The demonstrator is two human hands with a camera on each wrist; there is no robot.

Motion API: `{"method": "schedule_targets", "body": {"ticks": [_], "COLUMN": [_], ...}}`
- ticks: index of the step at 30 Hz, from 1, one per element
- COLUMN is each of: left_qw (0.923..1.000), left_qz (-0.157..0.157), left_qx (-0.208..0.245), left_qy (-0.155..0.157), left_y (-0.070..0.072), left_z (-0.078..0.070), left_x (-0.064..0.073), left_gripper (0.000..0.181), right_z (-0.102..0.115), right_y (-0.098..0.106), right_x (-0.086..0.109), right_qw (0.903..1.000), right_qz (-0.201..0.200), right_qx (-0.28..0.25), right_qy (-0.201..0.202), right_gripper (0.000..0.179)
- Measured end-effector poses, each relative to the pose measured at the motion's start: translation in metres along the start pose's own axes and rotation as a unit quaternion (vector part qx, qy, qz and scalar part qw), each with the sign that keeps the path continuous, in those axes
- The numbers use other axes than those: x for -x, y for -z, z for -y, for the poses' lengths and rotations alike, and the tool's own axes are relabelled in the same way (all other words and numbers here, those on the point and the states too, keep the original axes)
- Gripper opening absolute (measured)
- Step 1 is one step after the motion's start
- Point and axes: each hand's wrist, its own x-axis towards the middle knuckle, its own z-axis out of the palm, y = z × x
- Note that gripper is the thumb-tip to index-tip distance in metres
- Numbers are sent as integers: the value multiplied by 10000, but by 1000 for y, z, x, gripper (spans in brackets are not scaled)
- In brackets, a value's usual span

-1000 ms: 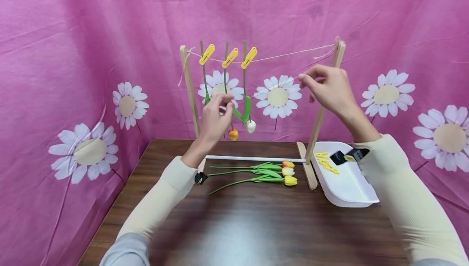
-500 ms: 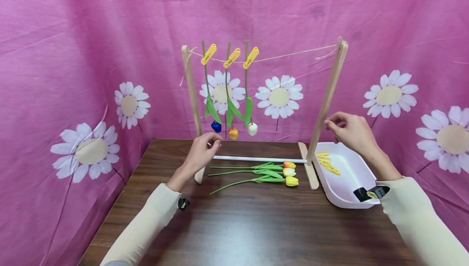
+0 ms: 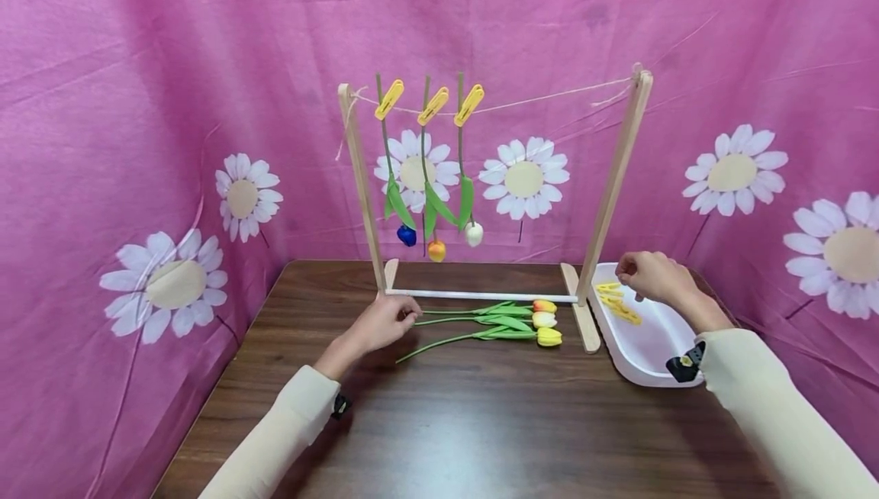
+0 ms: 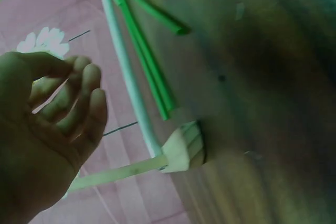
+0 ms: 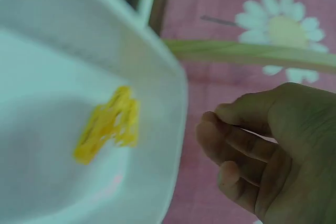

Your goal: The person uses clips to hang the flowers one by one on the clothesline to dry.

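Observation:
My left hand [image 3: 384, 323] is by the stem ends of three artificial tulips lying on the table: an orange one [image 3: 545, 306], a white one [image 3: 545, 320] and a yellow one [image 3: 549, 337]. In the left wrist view its fingers are loosely bent and hold nothing, apart from the green stems [image 4: 142, 56]. Over the white tray [image 3: 642, 377] hovers my right hand [image 3: 655, 278], close to several yellow clothespins [image 3: 620, 304]. The right wrist view has its fingers loosely bent with nothing between them, beside the clothespins [image 5: 107, 121] and not touching them.
A wooden frame [image 3: 614, 186] carries a string [image 3: 542, 100]. Three yellow clothespins [image 3: 469, 106] on it hold upside-down tulips: blue [image 3: 407, 236], orange [image 3: 436, 250] and white [image 3: 474, 234]. A white rod [image 3: 487, 297] joins the frame's feet. Behind hangs a pink flowered cloth [image 3: 522, 18].
Both hands have come down from the string's height. My left hand has lowered to the lying stems, and my right has moved right and down over the tray. The hanging tulips stay clipped.

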Motion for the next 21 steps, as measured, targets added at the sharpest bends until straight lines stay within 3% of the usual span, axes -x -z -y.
{"method": "schedule_targets", "body": {"ticks": [5, 10, 17, 21], "left_qw": [9967, 9904, 9880, 9884], "left_qz": [750, 1175, 1092, 1013], "left_qx": [-302, -710, -1087, -1119], "left_qy": [34, 189, 132, 144], "left_y": [-14, -28, -36, -36], "left_z": [0, -3, -7, -8], "left_x": [5, 11, 14, 14], "left_gripper": [10, 6, 13, 16], "right_z": [-16, -26, -29, -27], "right_y": [-16, -34, -42, -42], "right_x": [-5, -7, -6, -8], "right_qw": [9989, 9964, 9909, 9883], "right_qz": [461, 573, 1172, 1302], "right_qx": [123, 538, 626, 792], "right_qy": [5, 318, 209, 106], "right_gripper": [17, 20, 32, 36]}}
